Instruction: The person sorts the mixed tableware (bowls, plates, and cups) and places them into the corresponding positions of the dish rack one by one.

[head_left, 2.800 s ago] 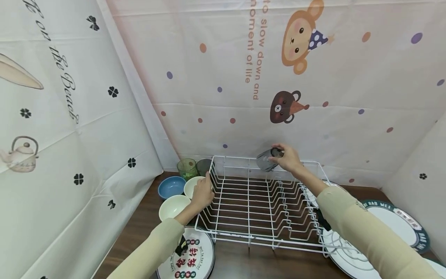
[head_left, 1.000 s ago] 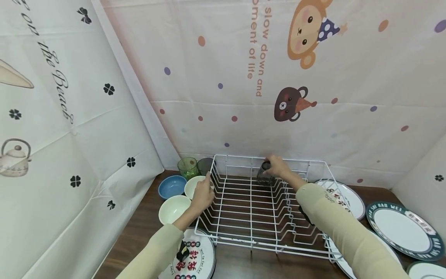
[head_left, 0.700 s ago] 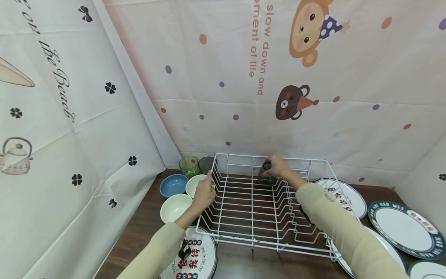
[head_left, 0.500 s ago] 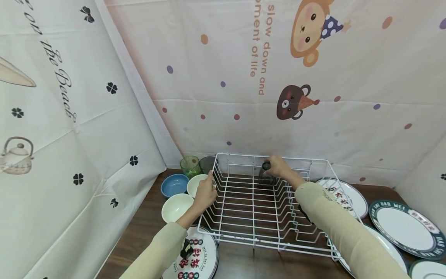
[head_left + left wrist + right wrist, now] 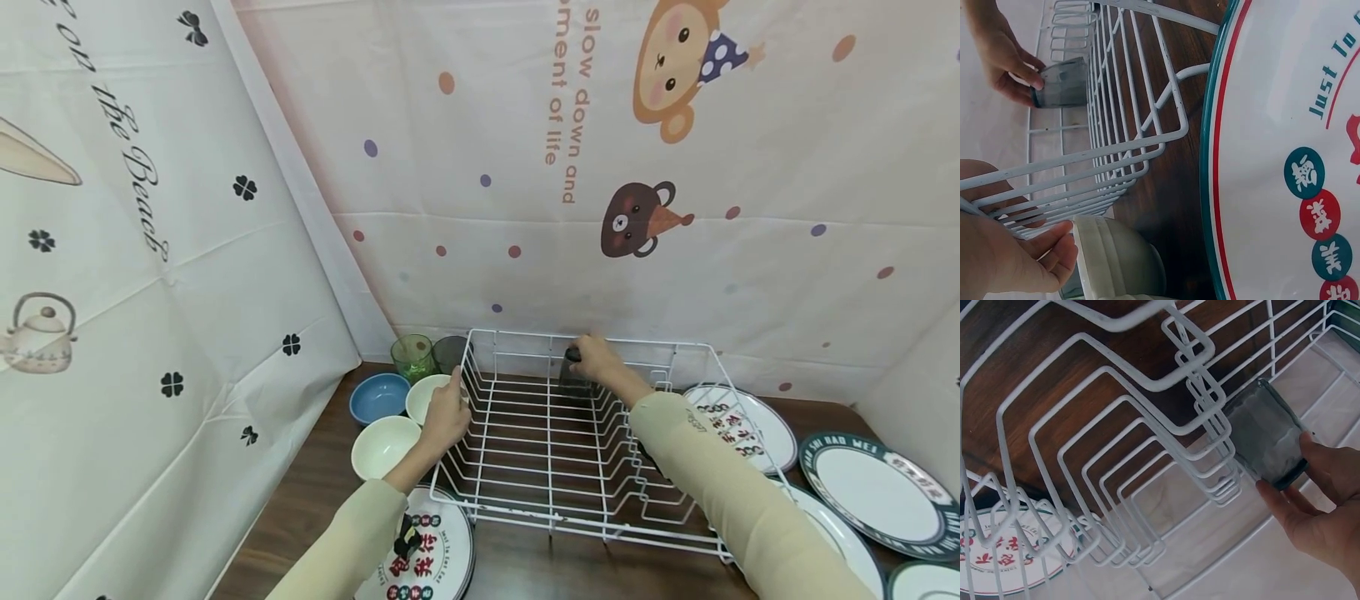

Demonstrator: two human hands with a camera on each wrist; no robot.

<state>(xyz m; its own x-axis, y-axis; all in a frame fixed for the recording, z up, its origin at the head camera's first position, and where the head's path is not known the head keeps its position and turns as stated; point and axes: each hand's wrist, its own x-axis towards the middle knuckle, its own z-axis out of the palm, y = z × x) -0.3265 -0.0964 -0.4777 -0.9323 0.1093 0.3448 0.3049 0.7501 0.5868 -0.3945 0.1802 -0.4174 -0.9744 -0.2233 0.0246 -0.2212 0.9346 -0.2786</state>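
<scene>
My right hand (image 5: pixel 600 358) holds a dark grey glass (image 5: pixel 573 382) in the back part of a white wire dish rack (image 5: pixel 517 333). The darker end of the glass points up; its other end is down at the rack's bottom wires. In the right wrist view, thumb and fingers pinch that darker end of the glass (image 5: pixel 1266 434), beside a row of bent wire dividers (image 5: pixel 1129 403). My left hand (image 5: pixel 446 414) grips the rack's left side. In the left wrist view, its fingers pass behind the side wires (image 5: pixel 1091 153), close to a cream bowl (image 5: pixel 1119 256).
Left of the rack stand a green glass (image 5: pixel 412 357), another grey glass (image 5: pixel 447 353), a blue bowl (image 5: pixel 379 398) and cream bowls (image 5: pixel 386 447). Printed plates (image 5: pixel 427 554) are stacked front left. More plates (image 5: pixel 873 492) lie at the right. A printed cloth (image 5: pixel 420 192) hangs behind.
My right hand has lowered the grey glass from above the rack's back rim into the rack, then stayed nearly still. The left hand keeps its grip. The head view has shifted slightly.
</scene>
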